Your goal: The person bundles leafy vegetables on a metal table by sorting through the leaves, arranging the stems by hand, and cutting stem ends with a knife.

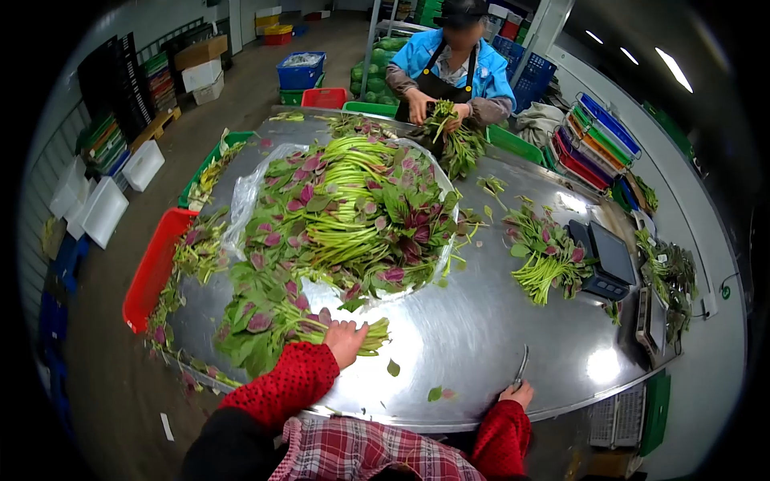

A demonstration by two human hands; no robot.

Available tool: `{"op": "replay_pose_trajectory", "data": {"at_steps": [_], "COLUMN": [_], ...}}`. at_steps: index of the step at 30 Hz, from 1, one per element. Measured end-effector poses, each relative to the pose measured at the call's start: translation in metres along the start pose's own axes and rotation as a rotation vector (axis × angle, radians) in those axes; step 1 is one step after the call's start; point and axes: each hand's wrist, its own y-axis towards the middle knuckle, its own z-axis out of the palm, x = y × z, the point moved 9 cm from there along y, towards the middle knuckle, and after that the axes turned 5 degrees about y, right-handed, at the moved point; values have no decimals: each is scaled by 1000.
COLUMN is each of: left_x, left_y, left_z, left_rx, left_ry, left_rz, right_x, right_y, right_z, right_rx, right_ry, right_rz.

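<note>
On metal table [473, 337]: leafy bunch [298, 327] just under left hand [346, 345], leaves [249, 327] to its left, stem ends [375, 337] poking out right; cannot tell if hand grips. Right hand [517, 394], well apart, closed around tool [523, 365].

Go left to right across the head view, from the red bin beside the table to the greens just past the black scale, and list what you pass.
Red bin → left hand → small metal tool → black scale → greens at the table's right side.
</note>
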Motion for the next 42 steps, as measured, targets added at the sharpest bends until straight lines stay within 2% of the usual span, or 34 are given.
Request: {"op": "replay_pose_trajectory", "data": {"at_steps": [4,6,8,10,13,14,16,17,19,20,23,24,26,28,30,34,36,40,42], "left_x": [-1,4,5,10,21,29,35,37,53,54,56,59,65,66,66,59,56,46,50], "left_y": [0,2,4,5,13,20,22,24,30,33,38,38,38,39,41,43,48,53,57], "left_z": [-2,4,11,9,-6,-4,-20,-17,1,2,-5,1,25,26,19,22,29,21,18], "left_rx": [-23,39,103,272,236,60,-119,-112,27,28,205,213,331,340,276,339,318,212,70], "left_ry": [30,-83,-46,-202,-355,-293,-313,-311,-532,-531,-195,-196,-406,-452,-560,-555,-541,-505,-495], "left_rz": [13,-5,19,-55,-197,-159,-125,-121,-302,-297,-331,-330,-314,-349,-349,-230,-238,-216,-211], "right_x": [1,4,-3,-20,-23,-19,-15,-17,-12,-13,-14,-14,-13,-15,-15,-12,-8,-9,-11], "right_y": [-5,-4,11,12,15,12,8,6,10,10,9,9,7,8,8,7,7,7,8], "right_z": [-3,-7,6,15,20,17,13,15,13,14,12,11,13,12,11,9,5,6,7], "right_rx": [35,-7,-19,-71,-29,7,57,60,54,52,47,49,58,55,54,64,67,54,59], "right_ry": [57,87,89,130,135,115,82,81,48,48,52,45,37,41,38,61,54,19,42], "right_rz": [20,-7,-14,-71,-77,-53,71,79,43,48,60,67,82,107,100,128,129,114,134]}}
